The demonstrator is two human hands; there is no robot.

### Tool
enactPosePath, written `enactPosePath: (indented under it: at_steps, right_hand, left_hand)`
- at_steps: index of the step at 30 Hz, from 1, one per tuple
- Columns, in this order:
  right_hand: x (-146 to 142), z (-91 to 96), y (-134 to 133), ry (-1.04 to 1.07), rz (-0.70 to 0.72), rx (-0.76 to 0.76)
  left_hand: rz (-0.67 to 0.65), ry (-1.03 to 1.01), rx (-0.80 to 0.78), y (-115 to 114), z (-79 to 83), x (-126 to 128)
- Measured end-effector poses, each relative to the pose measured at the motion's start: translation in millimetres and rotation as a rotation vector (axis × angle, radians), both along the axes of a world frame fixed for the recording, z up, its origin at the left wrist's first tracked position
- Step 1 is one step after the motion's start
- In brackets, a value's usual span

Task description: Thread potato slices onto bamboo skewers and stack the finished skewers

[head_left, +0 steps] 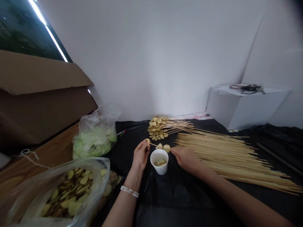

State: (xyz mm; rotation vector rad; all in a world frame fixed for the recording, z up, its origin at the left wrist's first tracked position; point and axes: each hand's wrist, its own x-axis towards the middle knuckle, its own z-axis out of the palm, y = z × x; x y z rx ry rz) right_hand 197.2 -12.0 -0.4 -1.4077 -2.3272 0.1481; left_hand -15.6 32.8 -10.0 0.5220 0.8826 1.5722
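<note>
Left hand is pinching a potato slice, right hand grips the skewer between them, so shoving too hard could crack the slice or poke you.

2 hnds, 1 cup, 2 bags, 2 bxs

A creased black sheet carries most things; wood-grained surface shows past its left edge. On that edge sit 2 clear plastic bags: 1 bag of pale green vegetables towards the far left corner, 1 bag of potato slices nearer. A pile of threaded potato skewers lies by the far edge, sticks pointing right. Bare bamboo skewers spread across the right half, a dark rod beyond them. 1 white paper cup stands near the middle.
</note>
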Motion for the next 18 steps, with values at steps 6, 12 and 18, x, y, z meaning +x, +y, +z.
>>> enactPosePath:
  at_steps: [6, 12, 18]
  right_hand:
    - [-1.6, -1.4, 0.5, 0.026, 0.019, -0.008]
    - [-2.7, -0.1, -1.8, 0.08, -0.05, 0.023]
    - [-2.1, -1.8, -1.5, 0.127, -0.065, 0.076]
  left_hand:
    - [0.01, 0.0, 0.008, -1.4, 2.7, 2.2]
    - [-0.053, -0.04, -0.026, -3.7, 7.5, 3.7]
    - [-0.079, -0.041, -0.038, -3.3, 5.5, 3.0]
